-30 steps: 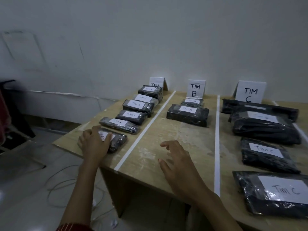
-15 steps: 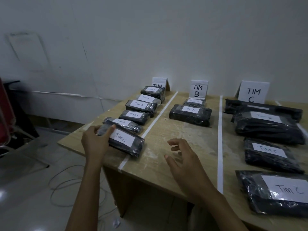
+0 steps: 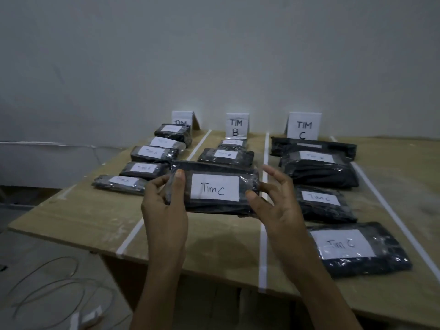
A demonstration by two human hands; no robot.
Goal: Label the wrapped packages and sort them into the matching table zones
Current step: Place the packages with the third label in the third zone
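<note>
Flat black pkg [image 3: 214, 169], long side across, held up in both hands. Soft dark stuff inside, wrapped tight in shiny clear plastic, crinkly at both ends. White paper label [image 3: 215, 188] stuck on top: neat rectangle, "Tim C" in black pen.

L hand [image 3: 164, 206] curled round the left end, thumb on top by the label, fingers tucked under. R hand [image 3: 281, 210] gripping the right end, thumb pressed on the front corner, other fingers bent, some lifted off the wrap.

Up off the table [image 3: 214, 239], not touching it. Hanging over the front of the mid zone, between two tape strips [image 3: 262, 246], w/ its right end close to the strip next to the C zone.

Table top: pale wood board, flat, a bit scuffed and dusty-looking. Strips thin, straight, white, running front to back. 3 folded white paper signs at the back by the wall [image 3: 214, 55]: "TIM" sign [image 3: 182, 116] w/ its letter hidden, "TIM B" sign [image 3: 237, 126], "TIM C" sign [image 3: 303, 126].

Left zone: 5 small pkgs [image 3: 142, 169] in a row, front to back, lying flat. Mid zone: 2 mid pkgs [image 3: 226, 156], one behind the other. Right zone: 4 big pkgs [image 3: 357, 248], baggier and wider. All black, all in shiny wrap, all w/ white labels; far labels too blurry to read. Thin pale cable [image 3: 47, 282] in loose loops on the floor, left of the table.
</note>
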